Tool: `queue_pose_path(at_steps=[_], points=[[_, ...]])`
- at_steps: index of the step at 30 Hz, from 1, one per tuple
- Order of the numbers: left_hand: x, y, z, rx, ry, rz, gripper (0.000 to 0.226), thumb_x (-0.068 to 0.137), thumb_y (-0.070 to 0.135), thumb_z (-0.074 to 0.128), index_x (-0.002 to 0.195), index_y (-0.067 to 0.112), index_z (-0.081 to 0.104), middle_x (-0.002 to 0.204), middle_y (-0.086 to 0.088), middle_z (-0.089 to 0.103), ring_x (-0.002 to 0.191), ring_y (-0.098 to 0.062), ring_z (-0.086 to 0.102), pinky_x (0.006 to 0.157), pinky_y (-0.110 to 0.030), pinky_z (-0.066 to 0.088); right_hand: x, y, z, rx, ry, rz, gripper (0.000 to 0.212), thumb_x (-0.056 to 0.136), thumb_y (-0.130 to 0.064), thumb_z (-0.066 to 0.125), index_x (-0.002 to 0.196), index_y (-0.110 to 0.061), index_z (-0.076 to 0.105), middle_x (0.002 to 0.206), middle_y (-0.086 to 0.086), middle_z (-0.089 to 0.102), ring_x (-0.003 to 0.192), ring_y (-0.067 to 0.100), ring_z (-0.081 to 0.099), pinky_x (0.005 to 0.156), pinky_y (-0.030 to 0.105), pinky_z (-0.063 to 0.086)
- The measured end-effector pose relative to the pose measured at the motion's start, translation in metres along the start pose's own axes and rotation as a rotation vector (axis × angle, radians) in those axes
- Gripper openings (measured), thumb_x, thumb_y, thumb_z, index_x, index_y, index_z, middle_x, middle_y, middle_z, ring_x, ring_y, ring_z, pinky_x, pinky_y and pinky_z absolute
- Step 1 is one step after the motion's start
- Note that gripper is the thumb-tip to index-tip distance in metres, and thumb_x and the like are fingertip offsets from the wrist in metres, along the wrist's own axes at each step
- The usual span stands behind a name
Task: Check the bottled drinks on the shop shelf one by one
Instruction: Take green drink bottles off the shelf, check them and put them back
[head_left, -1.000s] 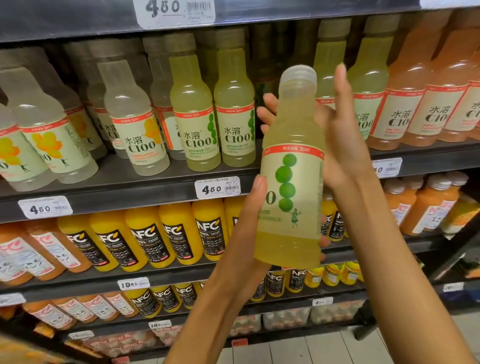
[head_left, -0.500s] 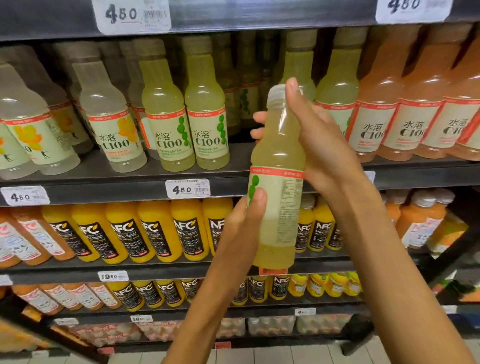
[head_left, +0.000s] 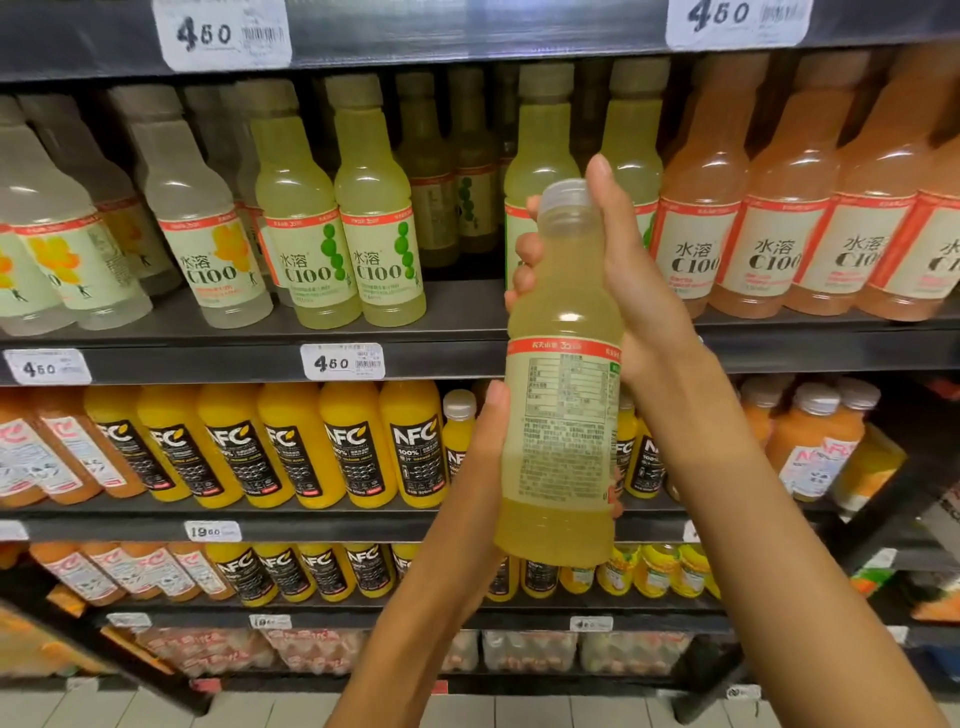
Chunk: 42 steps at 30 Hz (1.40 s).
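A pale green bottle (head_left: 563, 374) is held upright before the shelf (head_left: 208, 358), back label facing out. The right hand (head_left: 631, 291) curls round its neck at one o'clock; the left hand (head_left: 483, 452) grips its lower body at eight o'clock.

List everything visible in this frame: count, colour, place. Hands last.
held bottle: one, pale yellow-green, back label facing the camera, in front of the shelves
clear-white bottles: several, upper shelf, left
green bottles: several, yellow-green, upper shelf, middle
pink-orange bottles: several, upper shelf, right
orange juice bottles: a row, bright yellow-orange with black labels, middle shelf
price tags: several, white, on the shelf edges
shelves: dark grey, several tiers
left hand: grip on the lower half of the held bottle
right hand: grip around its neck, under the cap
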<state>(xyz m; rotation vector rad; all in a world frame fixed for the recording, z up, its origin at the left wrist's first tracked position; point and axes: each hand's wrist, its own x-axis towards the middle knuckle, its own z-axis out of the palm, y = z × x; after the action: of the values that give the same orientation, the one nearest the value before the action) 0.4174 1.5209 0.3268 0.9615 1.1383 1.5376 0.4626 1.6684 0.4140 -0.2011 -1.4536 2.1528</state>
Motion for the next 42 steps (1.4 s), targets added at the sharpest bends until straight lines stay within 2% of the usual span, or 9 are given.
queue_pose_path(at_steps=[2,6,11,15,21,28,32,38,42], points=[[-0.002,0.003,-0.003,0.136,0.06,0.043,0.053,0.076,0.076,0.027,0.101,0.052,0.067,0.107,0.013,0.072,0.102,-0.005,0.067,0.097,-0.04,0.047,-0.002,0.0,-0.001,-0.052,0.032,-0.045,0.042,0.094,-0.061,0.038,0.098,-0.022,0.054,0.086,-0.001,0.062,0.068,0.011,0.066,0.067,0.03,0.055],[-0.007,0.007,-0.006,0.171,0.06,0.058,0.044,0.08,0.074,0.037,0.106,0.051,0.065,0.11,0.019,0.07,0.104,-0.001,0.065,0.087,-0.031,0.049,-0.008,-0.002,0.007,-0.133,0.15,-0.112,0.042,0.093,-0.055,0.051,0.108,-0.016,0.055,0.074,0.005,0.068,0.069,0.023,0.069,0.064,0.036,0.054],[-0.008,0.015,-0.01,-0.035,0.042,0.001,0.06,0.072,0.07,0.05,0.11,0.029,0.069,0.101,-0.005,0.074,0.088,-0.02,0.072,0.069,-0.031,0.057,-0.004,-0.006,0.011,-0.043,0.048,-0.021,0.049,0.095,-0.049,0.047,0.126,-0.011,0.051,0.088,0.006,0.072,0.081,0.02,0.071,0.068,0.034,0.056],[-0.009,0.022,-0.016,-0.246,-0.138,-0.046,0.063,0.084,0.064,0.044,0.117,0.016,0.067,0.094,-0.015,0.071,0.074,-0.025,0.07,0.064,-0.033,0.056,0.002,0.009,0.012,0.278,-0.048,0.01,0.047,0.085,-0.05,0.048,0.111,-0.012,0.056,0.083,0.005,0.065,0.077,0.017,0.066,0.075,0.033,0.056],[-0.006,0.017,-0.026,-0.222,-0.168,-0.056,0.064,0.086,0.065,0.038,0.119,0.018,0.066,0.098,-0.016,0.071,0.08,-0.024,0.07,0.07,-0.035,0.057,0.008,0.015,0.027,0.362,-0.118,-0.031,0.035,0.091,-0.048,0.044,0.095,-0.014,0.05,0.062,-0.002,0.059,0.055,0.011,0.06,0.062,0.027,0.055],[-0.003,0.025,-0.047,0.156,0.046,-0.018,0.065,0.07,0.083,0.046,0.112,0.038,0.066,0.114,0.002,0.07,0.107,-0.017,0.066,0.096,-0.049,0.048,0.004,0.001,0.026,-0.063,0.168,-0.113,0.033,0.093,-0.04,0.058,0.105,-0.01,0.053,0.069,0.003,0.067,0.066,0.019,0.069,0.062,0.032,0.056],[-0.006,0.02,-0.038,0.175,0.047,0.006,0.027,0.066,0.078,0.053,0.083,0.062,0.064,0.095,0.019,0.073,0.088,0.001,0.069,0.068,-0.015,0.055,0.007,0.002,0.03,-0.208,0.211,-0.096,0.035,0.091,-0.042,0.061,0.111,-0.014,0.054,0.073,0.003,0.074,0.078,0.022,0.074,0.059,0.03,0.057],[-0.005,0.021,-0.038,-0.07,-0.019,-0.008,0.068,0.073,0.07,0.054,0.122,0.023,0.063,0.103,-0.009,0.073,0.088,-0.024,0.071,0.074,-0.036,0.056,0.009,0.004,0.03,-0.15,0.114,-0.058,0.033,0.093,-0.04,0.055,0.11,-0.012,0.054,0.084,0.007,0.075,0.087,0.025,0.073,0.065,0.032,0.058],[-0.006,0.02,-0.036,-0.185,-0.123,-0.046,0.06,0.085,0.066,0.041,0.117,0.022,0.067,0.1,-0.01,0.071,0.083,-0.022,0.07,0.072,-0.034,0.057,0.012,0.009,0.032,0.003,0.052,-0.027,0.042,0.093,-0.041,0.054,0.121,-0.01,0.046,0.079,0.007,0.074,0.08,0.024,0.072,0.072,0.038,0.058]])
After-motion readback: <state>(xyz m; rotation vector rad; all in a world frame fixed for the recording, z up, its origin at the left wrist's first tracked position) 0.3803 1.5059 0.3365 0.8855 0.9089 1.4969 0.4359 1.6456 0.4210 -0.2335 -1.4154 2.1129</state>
